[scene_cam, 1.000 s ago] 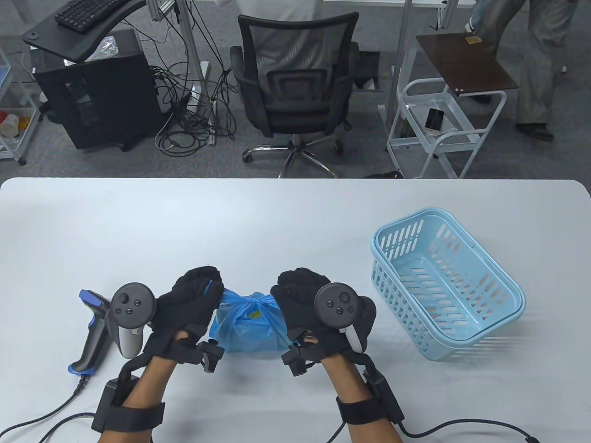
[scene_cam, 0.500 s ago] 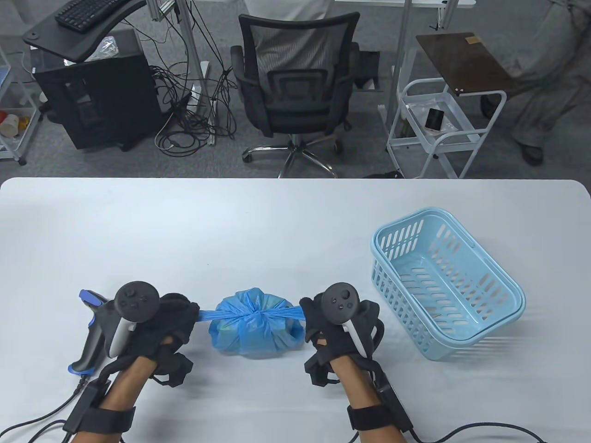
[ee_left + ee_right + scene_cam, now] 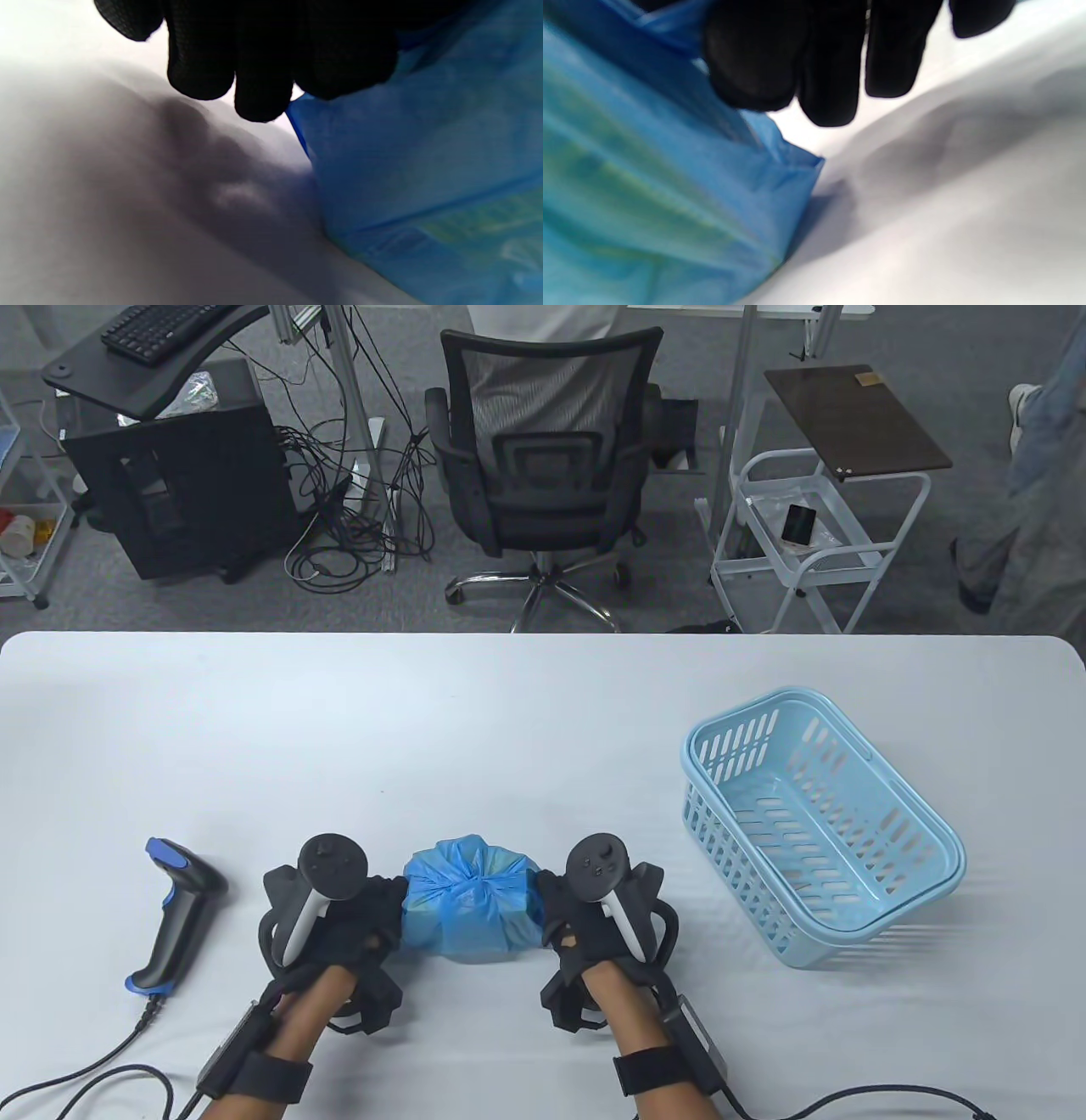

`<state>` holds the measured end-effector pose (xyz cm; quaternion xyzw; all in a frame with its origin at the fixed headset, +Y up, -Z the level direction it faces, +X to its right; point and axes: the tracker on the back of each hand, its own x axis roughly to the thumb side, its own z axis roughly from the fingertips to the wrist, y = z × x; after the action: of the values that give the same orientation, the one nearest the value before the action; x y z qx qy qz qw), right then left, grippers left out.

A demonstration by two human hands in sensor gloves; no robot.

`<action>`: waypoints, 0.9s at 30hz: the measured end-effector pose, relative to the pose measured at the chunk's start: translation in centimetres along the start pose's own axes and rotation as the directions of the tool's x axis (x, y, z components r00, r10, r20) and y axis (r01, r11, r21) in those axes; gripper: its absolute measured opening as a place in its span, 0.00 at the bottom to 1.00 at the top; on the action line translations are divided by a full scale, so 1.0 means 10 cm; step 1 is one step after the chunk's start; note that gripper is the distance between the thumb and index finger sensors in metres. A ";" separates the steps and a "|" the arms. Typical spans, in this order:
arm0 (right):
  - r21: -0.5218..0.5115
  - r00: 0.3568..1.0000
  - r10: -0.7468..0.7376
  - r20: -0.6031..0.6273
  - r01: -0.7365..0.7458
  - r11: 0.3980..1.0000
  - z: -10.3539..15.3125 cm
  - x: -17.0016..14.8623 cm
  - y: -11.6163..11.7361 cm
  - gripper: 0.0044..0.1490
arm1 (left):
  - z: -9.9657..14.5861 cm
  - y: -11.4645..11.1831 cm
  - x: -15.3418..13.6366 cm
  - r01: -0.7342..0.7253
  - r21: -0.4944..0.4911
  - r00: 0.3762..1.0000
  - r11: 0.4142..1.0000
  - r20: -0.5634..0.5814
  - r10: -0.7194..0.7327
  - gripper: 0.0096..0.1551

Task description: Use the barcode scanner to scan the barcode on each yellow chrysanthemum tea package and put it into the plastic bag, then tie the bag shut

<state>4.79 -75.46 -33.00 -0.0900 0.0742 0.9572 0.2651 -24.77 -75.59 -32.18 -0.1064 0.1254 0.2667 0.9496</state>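
A white table (image 3: 543,712) fills the lower half of the table view, and beyond its far edge, across the top of the frame, stand a black mesh office chair (image 3: 543,466), a tangle of cables by a dark computer case at upper left, and a white wire trolley (image 3: 814,543) at upper right. On the table, a pale blue slotted basket (image 3: 819,827) sits at the right. A barcode scanner (image 3: 174,920) lies at lower left, its blue-capped head toward the upper left and its corded grip toward the bottom edge. The blue plastic bag (image 3: 471,903), gathered into a knot on top, rests at lower centre, with yellow-green showing faintly through the film in the wrist views. Both forearms rise from the bottom edge. The left hand (image 3: 352,912) is against the bag's left side and the right hand (image 3: 573,912) against its right side, fingers curled. The wrist views show fingertips (image 3: 263,97) at the plastic; whether they pinch it cannot be told.
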 end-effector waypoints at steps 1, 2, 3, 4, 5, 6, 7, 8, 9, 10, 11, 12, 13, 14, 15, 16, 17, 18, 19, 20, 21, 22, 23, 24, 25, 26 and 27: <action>0.010 1.000 -0.009 0.001 0.009 1.000 0.00 0.00 0.01 0.24 | -0.02 -0.01 -0.02 -0.017 -0.006 1.000 1.000 -0.001 0.017 0.23; 0.006 1.000 -0.011 0.003 0.011 1.000 0.00 -0.01 0.00 0.24 | -0.02 -0.01 -0.04 -0.033 -0.019 0.999 0.999 -0.011 0.033 0.23; -0.016 1.000 -0.002 0.006 0.002 1.000 0.00 -0.01 -0.01 0.24 | -0.01 -0.01 -0.05 -0.061 -0.041 0.998 0.997 -0.016 0.060 0.23; -0.026 1.000 0.007 0.008 -0.006 1.000 0.00 -0.02 -0.02 0.24 | 0.00 0.00 -0.07 -0.072 -0.042 0.997 0.996 -0.016 0.072 0.23; -0.029 1.000 0.008 0.010 -0.008 1.000 0.00 -0.02 -0.03 0.23 | 0.00 0.01 -0.09 -0.063 -0.039 0.998 0.997 -0.009 0.063 0.23; -0.030 1.000 0.000 0.014 0.001 1.000 0.00 -0.04 -0.03 0.23 | 0.02 0.04 -0.12 -0.072 -0.048 0.997 0.996 -0.011 0.071 0.23; -0.030 1.000 -0.009 0.015 0.009 1.000 0.01 -0.05 -0.04 0.23 | 0.03 0.06 -0.14 -0.087 -0.040 0.996 0.995 -0.006 0.087 0.23; -0.036 1.000 -0.020 0.019 0.021 0.999 0.02 -0.08 -0.06 0.23 | 0.05 0.13 -0.19 -0.112 -0.012 0.994 0.994 0.010 0.113 0.23; -0.057 0.999 -0.034 0.023 0.035 0.998 0.03 -0.11 -0.10 0.23 | 0.07 0.19 -0.22 -0.127 0.012 0.992 0.992 0.027 0.126 0.23; -0.082 0.998 -0.051 0.026 0.053 0.995 0.04 -0.14 -0.15 0.23 | 0.10 0.30 -0.26 -0.158 0.052 0.987 0.986 0.045 0.156 0.23; -0.125 0.996 -0.074 0.043 0.079 0.989 0.06 -0.18 -0.24 0.24 | 0.14 0.40 -0.29 -0.210 0.095 0.977 0.973 0.069 0.204 0.24; -0.167 0.992 -0.108 0.072 0.119 0.979 0.08 -0.21 -0.31 0.24 | 0.19 0.51 -0.32 -0.274 0.128 0.959 0.953 0.105 0.262 0.24; -0.207 0.984 -0.147 0.098 0.165 0.964 0.10 -0.22 -0.38 0.25 | 0.22 0.59 -0.33 -0.334 0.145 0.939 0.931 0.143 0.314 0.25; -0.239 0.980 -0.170 0.108 0.192 0.952 0.14 -0.24 -0.48 0.25 | 0.29 0.70 -0.34 -0.399 0.155 0.911 0.904 0.181 0.371 0.25; -0.276 0.972 -0.194 0.132 0.224 0.935 0.19 -0.25 -0.60 0.25 | 0.37 0.81 -0.35 -0.448 0.189 0.886 0.874 0.222 0.406 0.26; -0.301 0.968 -0.204 0.149 0.241 0.923 0.22 -0.24 -0.67 0.25 | 0.41 0.87 -0.34 -0.461 0.215 0.877 0.861 0.261 0.404 0.28; -0.327 0.959 -0.220 0.177 0.268 0.906 0.28 -0.23 -0.78 0.26 | 0.48 0.95 -0.32 -0.464 0.248 0.863 0.851 0.345 0.369 0.31; -0.334 0.941 -0.249 0.228 0.316 0.888 0.34 -0.20 -0.86 0.29 | 0.54 1.01 -0.29 -0.452 0.271 0.853 0.850 0.411 0.323 0.35; -0.333 0.930 -0.250 0.270 0.334 0.882 0.37 -0.17 -0.90 0.32 | 0.57 1.05 -0.27 -0.433 0.286 0.849 0.855 0.447 0.281 0.39; -0.322 0.910 -0.230 0.345 0.345 0.882 0.42 -0.14 -0.96 0.38 | 0.63 1.09 -0.25 -0.397 0.305 0.842 0.866 0.496 0.212 0.43; -0.304 0.882 -0.187 0.433 0.338 0.891 0.46 -0.11 -0.99 0.45 | 0.67 1.11 -0.24 -0.363 0.338 0.838 0.868 0.526 0.145 0.46; -0.287 0.857 -0.151 0.493 0.324 0.902 0.48 -0.10 -1.00 0.50 | 0.70 1.13 -0.23 -0.318 0.381 0.837 0.868 0.544 0.068 0.49; -0.264 0.822 -0.100 0.561 0.292 0.919 0.50 -0.08 -1.00 0.54 | 0.71 1.14 -0.22 -0.242 0.423 0.841 0.873 0.540 -0.028 0.52; -0.258 0.812 -0.077 0.579 0.272 0.927 0.50 -0.07 -1.00 0.57 | 0.72 1.13 -0.22 -0.184 0.441 0.843 0.879 0.530 -0.089 0.54; -0.251 0.805 -0.032 0.593 0.223 0.942 0.50 -0.06 -0.98 0.59 | 0.72 1.11 -0.23 -0.095 0.460 0.842 0.883 0.511 -0.176 0.55; -0.252 0.805 0.005 0.594 0.181 0.951 0.49 -0.05 -0.96 0.60 | 0.73 1.09 -0.24 -0.034 0.477 0.841 0.878 0.488 -0.233 0.57; -0.269 0.812 0.084 0.578 0.092 0.959 0.47 -0.06 -0.92 0.61 | 0.72 1.05 -0.26 0.042 0.514 0.835 0.857 0.452 -0.313 0.58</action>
<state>9.45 -67.01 -29.22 0.1708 -0.1491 0.9382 0.2615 -31.25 -66.16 -26.05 0.1991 -0.0843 0.1530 0.9643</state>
